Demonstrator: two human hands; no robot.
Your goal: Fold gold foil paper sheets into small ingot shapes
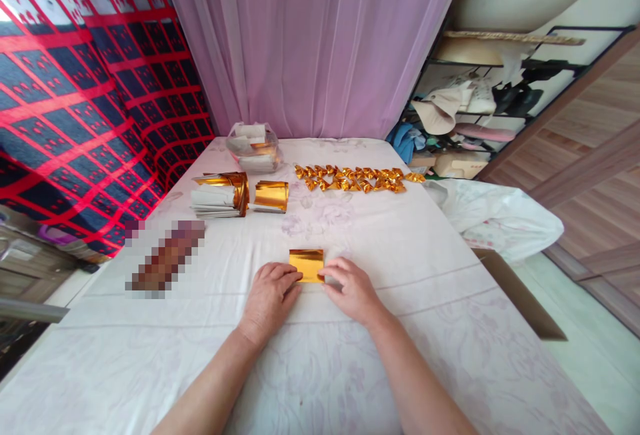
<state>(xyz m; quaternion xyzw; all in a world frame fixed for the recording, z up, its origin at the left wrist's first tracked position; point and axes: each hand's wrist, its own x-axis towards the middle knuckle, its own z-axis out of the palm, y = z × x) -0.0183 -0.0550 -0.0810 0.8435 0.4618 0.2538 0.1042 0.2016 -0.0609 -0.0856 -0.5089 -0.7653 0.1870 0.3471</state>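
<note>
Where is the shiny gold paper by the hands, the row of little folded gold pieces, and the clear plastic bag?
gold paper (306, 263), head view, middle of the sheet.
folded gold pieces (357, 179), head view, middle of the row.
plastic bag (253, 147), head view, its front side.

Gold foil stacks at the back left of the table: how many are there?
2: a larger stack on the left, a smaller stack right beside it. More foil may lie in the bag behind.
</note>
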